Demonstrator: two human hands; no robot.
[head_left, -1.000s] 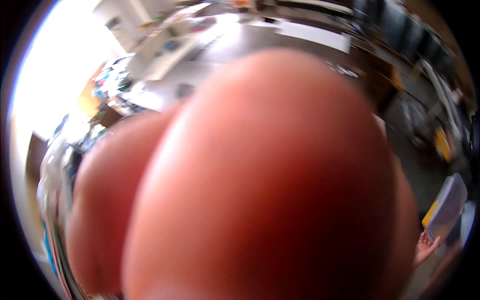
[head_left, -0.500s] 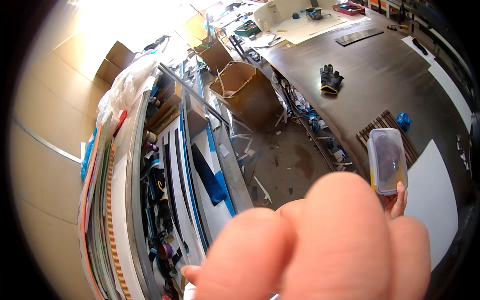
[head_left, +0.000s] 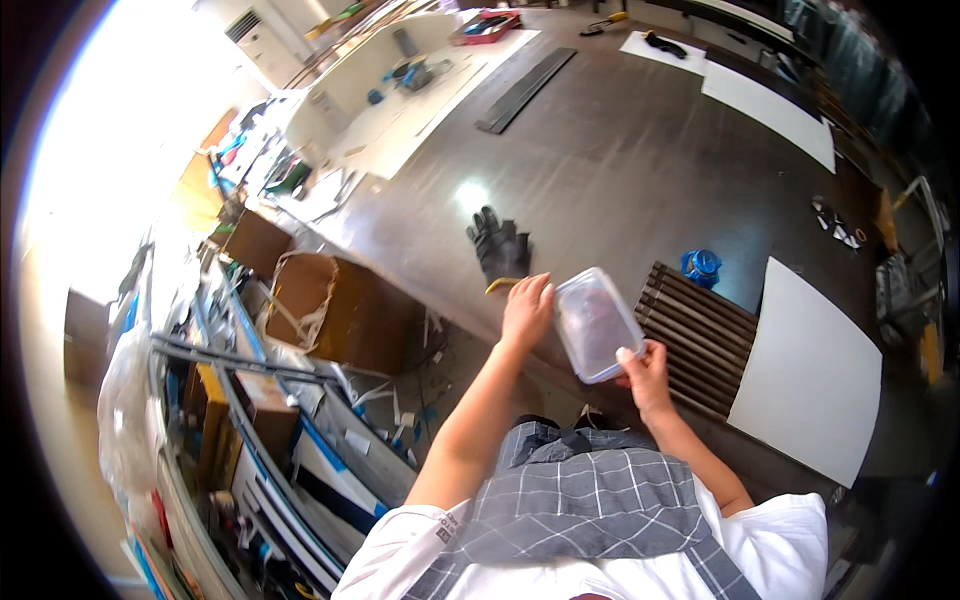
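A clear plastic food box (head_left: pixel 598 325) with a pale bluish rim is held over the table edge in front of me. My right hand (head_left: pixel 647 378) grips its near right corner, thumb on top. Something dark and reddish shows faintly through the plastic. At the box's left side is my left hand (head_left: pixel 528 312), its fingers stretched out; whether they touch the box I cannot tell. Just beyond that hand lies a black work glove (head_left: pixel 498 245) with a yellow cuff edge.
Right of the box lie a dark slatted rack (head_left: pixel 695 340), a blue round item (head_left: pixel 701 267) and a white sheet (head_left: pixel 810 370). A dark flat strip (head_left: pixel 527 90) lies farther back on the metal table (head_left: pixel 620 170). On the left stand a cardboard bin (head_left: pixel 350 310) and racked panels.
A large blurred hand that was close before the camera is gone from there. My left hand is now down beside the box. The view has swung right, and the right hand still holds the box.
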